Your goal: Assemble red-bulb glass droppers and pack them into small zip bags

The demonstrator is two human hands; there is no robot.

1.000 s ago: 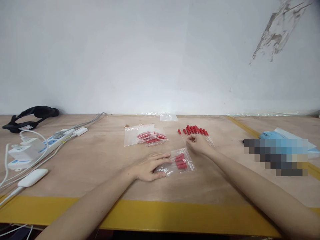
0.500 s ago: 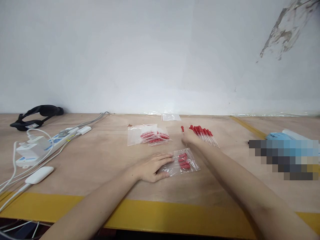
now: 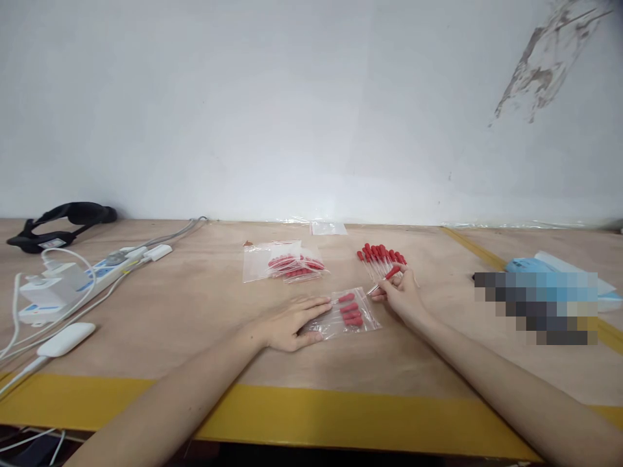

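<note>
A power strip (image 3: 97, 275) with white cables lies far to my left on the table (image 3: 195, 311). My left hand (image 3: 287, 324) rests flat, fingers spread, pressing down the near end of a clear bag (image 3: 348, 314) that has red-capped droppers in it. Behind it lie filled bags (image 3: 287, 266). My right hand (image 3: 402, 295) pinches one dropper (image 3: 384, 280) at the bag's mouth. The loose droppers (image 3: 382, 254) lie just beyond.

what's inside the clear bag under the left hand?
The clear bag holds about four red-capped droppers, lying side by side. The left hand covers the bag's left end, so anything there is hidden.
</note>
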